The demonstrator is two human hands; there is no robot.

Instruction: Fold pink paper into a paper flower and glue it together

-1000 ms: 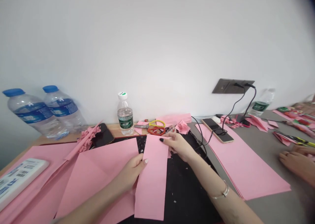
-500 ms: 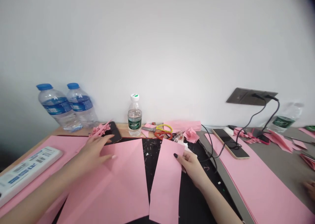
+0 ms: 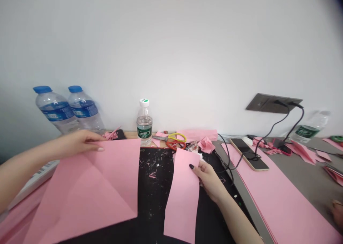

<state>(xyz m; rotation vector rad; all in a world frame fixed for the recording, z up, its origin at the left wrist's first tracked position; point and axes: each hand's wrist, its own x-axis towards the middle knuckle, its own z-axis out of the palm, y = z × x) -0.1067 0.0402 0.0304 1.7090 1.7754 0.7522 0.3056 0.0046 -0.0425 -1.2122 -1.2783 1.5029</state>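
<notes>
My left hand [image 3: 83, 142] pinches the top edge of a large creased sheet of pink paper [image 3: 104, 179], which is lifted at the left over a black mat [image 3: 152, 197]. Its thumb lies on the near face, and the fingers behind are partly hidden. A narrow strip of pink paper [image 3: 182, 197] hangs from my right hand [image 3: 207, 177], gripped by its right edge near the top with the thumb in front. Small pink and white scraps are scattered on the mat between the two papers.
Scissors [image 3: 177, 138] with yellow and red handles lie by a water bottle [image 3: 144, 124] at the back. Two larger bottles [image 3: 57, 110] stand left. A corded phone [image 3: 249, 154] rests on a pink sheet [image 3: 278, 194] at right. Another person's hand [image 3: 337, 210] shows at the right edge.
My left hand has closed on the large pink sheet and moved it left and up, uncovering more of the black mat. My right hand stays nearly in place with the strip.
</notes>
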